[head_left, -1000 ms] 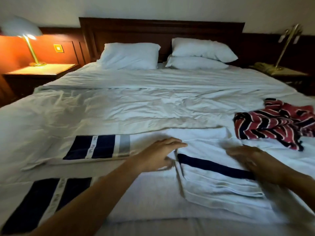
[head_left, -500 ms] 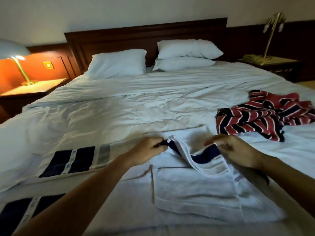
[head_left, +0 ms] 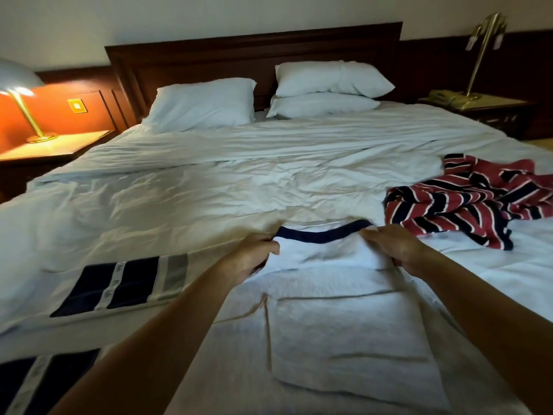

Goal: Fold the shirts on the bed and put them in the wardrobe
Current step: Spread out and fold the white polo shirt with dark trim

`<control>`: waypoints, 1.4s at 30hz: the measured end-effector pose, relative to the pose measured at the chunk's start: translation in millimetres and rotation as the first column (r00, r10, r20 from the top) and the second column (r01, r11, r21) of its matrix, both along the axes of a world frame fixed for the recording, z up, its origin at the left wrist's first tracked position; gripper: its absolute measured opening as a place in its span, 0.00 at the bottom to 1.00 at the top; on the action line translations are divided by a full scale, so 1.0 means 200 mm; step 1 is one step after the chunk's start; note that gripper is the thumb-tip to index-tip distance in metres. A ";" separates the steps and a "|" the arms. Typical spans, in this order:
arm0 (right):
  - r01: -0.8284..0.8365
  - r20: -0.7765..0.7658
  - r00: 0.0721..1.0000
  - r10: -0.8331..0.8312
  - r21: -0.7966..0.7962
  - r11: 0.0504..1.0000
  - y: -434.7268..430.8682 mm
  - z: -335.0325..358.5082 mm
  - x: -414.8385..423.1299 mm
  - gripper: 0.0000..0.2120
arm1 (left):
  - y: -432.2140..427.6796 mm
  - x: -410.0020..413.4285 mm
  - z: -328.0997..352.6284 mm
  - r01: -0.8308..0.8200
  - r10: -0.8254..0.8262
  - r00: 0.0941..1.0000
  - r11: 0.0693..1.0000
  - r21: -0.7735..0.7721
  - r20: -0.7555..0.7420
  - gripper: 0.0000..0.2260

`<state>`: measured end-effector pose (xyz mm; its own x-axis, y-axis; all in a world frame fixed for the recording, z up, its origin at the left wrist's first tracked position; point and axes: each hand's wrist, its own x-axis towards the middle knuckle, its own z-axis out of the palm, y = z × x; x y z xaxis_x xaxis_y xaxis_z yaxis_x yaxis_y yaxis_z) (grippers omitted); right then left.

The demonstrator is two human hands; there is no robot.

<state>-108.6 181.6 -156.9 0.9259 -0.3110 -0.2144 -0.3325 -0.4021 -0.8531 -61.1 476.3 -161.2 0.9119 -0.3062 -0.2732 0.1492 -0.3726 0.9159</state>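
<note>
Here, the left hand and right hand each pinch the far edge of the white shirt, fingers curled into the cloth on either side of its navy neckband. The shirt lies flat on the near part of the bed. A striped shirt sits crumpled at the right; navy-panelled cloth lies to the left.

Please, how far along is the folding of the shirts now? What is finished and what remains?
Done: no shirt looks finished. In hand: the left hand and the right hand grip the white shirt at both sides near its navy collar, and it lies partly folded on the bed. Left: the striped shirt lies crumpled and unfolded. The wardrobe is not in view.
</note>
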 end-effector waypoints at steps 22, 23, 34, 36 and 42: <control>0.089 -0.065 0.994 -0.091 -0.046 0.995 0.05 0.07 0.02 0.32 | -0.10 -0.07 0.04 -0.018 0.008 0.997 0.992 -0.127 -0.081 0.13; 0.074 -0.062 0.995 -0.078 -0.063 0.995 0.04 0.07 0.03 0.30 | -0.10 -0.07 0.04 -0.015 -0.002 0.993 0.990 -0.137 -0.119 0.16; -0.056 -0.098 0.995 0.018 -0.391 0.919 -0.05 -0.01 -0.01 0.20 | -0.07 -0.05 0.03 -0.055 0.057 0.950 0.998 0.015 -0.308 0.16; -0.035 -0.063 0.998 0.011 -0.397 0.917 -0.04 -0.02 0.00 0.20 | -0.08 -0.06 0.02 -0.117 0.111 0.953 0.993 -0.002 -0.280 0.16; 0.026 0.008 1.000 -0.026 -0.018 0.999 -0.04 0.02 -0.05 0.22 | -0.07 -0.07 0.05 -0.050 -0.036 0.950 0.963 -0.264 -0.310 0.15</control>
